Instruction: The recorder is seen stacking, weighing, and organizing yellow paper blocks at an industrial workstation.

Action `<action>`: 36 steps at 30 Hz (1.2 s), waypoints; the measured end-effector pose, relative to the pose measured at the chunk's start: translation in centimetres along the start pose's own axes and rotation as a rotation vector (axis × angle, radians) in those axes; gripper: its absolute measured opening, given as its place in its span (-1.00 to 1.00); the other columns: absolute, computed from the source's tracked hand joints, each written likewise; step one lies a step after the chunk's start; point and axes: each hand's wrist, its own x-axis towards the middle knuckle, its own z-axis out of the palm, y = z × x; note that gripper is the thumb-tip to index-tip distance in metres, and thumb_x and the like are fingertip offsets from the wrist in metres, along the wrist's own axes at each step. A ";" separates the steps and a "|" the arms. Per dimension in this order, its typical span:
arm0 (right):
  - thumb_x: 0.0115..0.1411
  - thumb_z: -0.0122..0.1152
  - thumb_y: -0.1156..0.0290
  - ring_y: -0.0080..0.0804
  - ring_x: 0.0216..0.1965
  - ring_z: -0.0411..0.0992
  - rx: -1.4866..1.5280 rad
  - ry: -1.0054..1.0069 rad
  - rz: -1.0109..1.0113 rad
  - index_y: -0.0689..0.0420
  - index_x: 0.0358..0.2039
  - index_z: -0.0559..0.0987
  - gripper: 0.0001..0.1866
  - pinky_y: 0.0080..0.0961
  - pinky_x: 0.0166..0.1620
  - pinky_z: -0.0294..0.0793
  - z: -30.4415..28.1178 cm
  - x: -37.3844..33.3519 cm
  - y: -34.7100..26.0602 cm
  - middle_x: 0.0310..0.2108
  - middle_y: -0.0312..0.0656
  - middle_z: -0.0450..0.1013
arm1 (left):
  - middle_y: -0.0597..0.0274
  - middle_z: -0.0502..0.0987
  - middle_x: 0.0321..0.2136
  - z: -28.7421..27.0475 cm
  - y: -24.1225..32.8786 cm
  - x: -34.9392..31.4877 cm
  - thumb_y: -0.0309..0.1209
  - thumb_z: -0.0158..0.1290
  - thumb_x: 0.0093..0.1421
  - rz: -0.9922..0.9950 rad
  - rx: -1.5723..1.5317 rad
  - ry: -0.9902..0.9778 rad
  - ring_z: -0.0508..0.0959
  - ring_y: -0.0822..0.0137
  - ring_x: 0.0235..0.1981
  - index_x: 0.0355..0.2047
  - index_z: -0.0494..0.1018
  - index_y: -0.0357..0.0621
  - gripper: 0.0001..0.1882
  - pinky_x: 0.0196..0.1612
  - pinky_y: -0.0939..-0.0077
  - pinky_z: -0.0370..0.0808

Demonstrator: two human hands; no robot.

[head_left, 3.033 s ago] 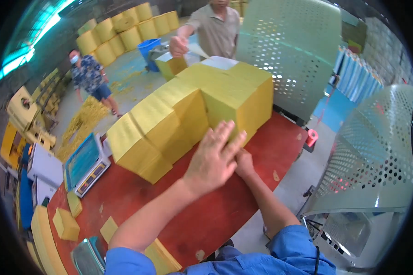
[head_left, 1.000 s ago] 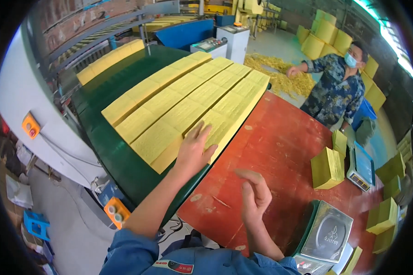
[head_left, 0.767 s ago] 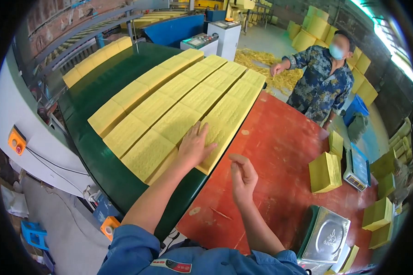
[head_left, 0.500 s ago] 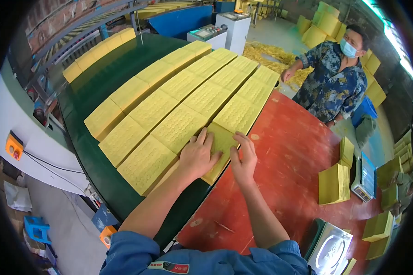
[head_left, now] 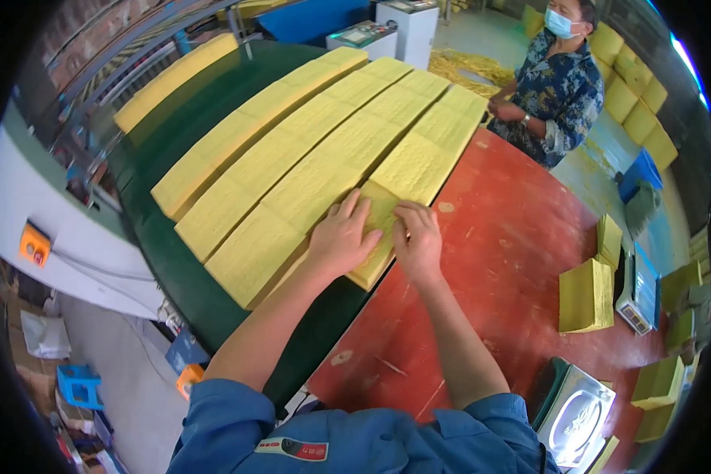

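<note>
Rows of stacked yellow paper (head_left: 253,154) with an embossed top lie on a green conveyor belt (head_left: 174,261). At the near end of the rightmost row, both my hands are on one lower stack of yellow paper (head_left: 381,208). My left hand (head_left: 341,237) rests along its left side, fingers stretched out and the thumb spread across the top. On the opposite edge my right hand (head_left: 419,241) has its fingers bent over and gripping the stack; the fingertips partly hide it. The stack touches the taller one beyond it.
A red table (head_left: 498,261) adjoins the belt on the right, carrying yellow paper blocks (head_left: 586,296), a blue-topped scale (head_left: 640,288) and a silver-topped scale (head_left: 577,415). A masked person (head_left: 549,95) stands at the far side. An orange switch box (head_left: 35,243) is on the machine at left.
My right hand's fingers have curled in over the stack's edge. My left hand stays on the same stack. The person across the table has brought their hands together. The view has shifted.
</note>
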 end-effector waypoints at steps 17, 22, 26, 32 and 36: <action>0.18 0.11 0.71 -0.03 0.17 0.44 0.391 0.023 0.039 0.25 -0.06 0.58 -0.69 -0.20 0.21 0.41 -4.1 -5.8 -12.4 0.03 -0.01 0.54 | -0.08 0.58 -0.03 -10.3 5.5 -30.3 -0.57 0.25 0.02 0.018 -0.208 0.395 0.59 -0.05 0.03 -0.06 0.54 -0.34 -0.58 0.07 0.18 0.54; 0.23 0.08 0.70 -0.10 0.13 0.45 0.558 -0.019 0.017 0.26 -0.03 0.56 -0.70 -0.28 0.21 0.38 -5.1 -7.5 -17.8 0.03 0.01 0.52 | -0.04 0.61 -0.15 -13.0 6.0 -36.4 -0.64 0.22 0.02 -0.149 -0.077 0.561 0.64 -0.01 -0.12 -0.13 0.56 -0.33 -0.66 -0.06 0.23 0.58; 0.25 0.05 0.69 -0.14 0.09 0.46 0.714 -0.099 -0.028 0.27 -0.04 0.56 -0.72 -0.29 0.20 0.39 -3.9 -9.0 -21.1 0.02 0.01 0.51 | -0.01 0.62 -0.21 -12.3 4.8 -41.3 -0.65 0.18 0.04 -0.306 0.043 0.675 0.64 0.02 -0.24 -0.19 0.58 -0.31 -0.73 -0.15 0.24 0.57; 0.21 0.06 0.71 -0.11 0.03 0.51 0.853 -0.351 -0.161 0.30 -0.09 0.57 -0.74 -0.28 0.14 0.46 -4.4 -10.5 -26.8 -0.06 0.00 0.54 | 0.04 0.62 -0.26 -12.5 3.0 -44.5 -0.64 0.15 0.09 -0.422 0.117 0.783 0.60 0.05 -0.32 -0.20 0.57 -0.30 -0.77 -0.28 0.24 0.54; 0.11 0.15 0.70 -0.06 -0.06 0.55 0.878 -0.596 -0.376 0.27 -0.17 0.61 -0.74 -0.27 0.04 0.53 -1.7 -13.7 -30.5 -0.18 -0.03 0.58 | 0.06 0.61 -0.29 -11.2 2.0 -45.9 -0.64 0.16 0.09 -0.521 0.109 0.816 0.59 0.07 -0.34 -0.19 0.57 -0.30 -0.76 -0.29 0.26 0.54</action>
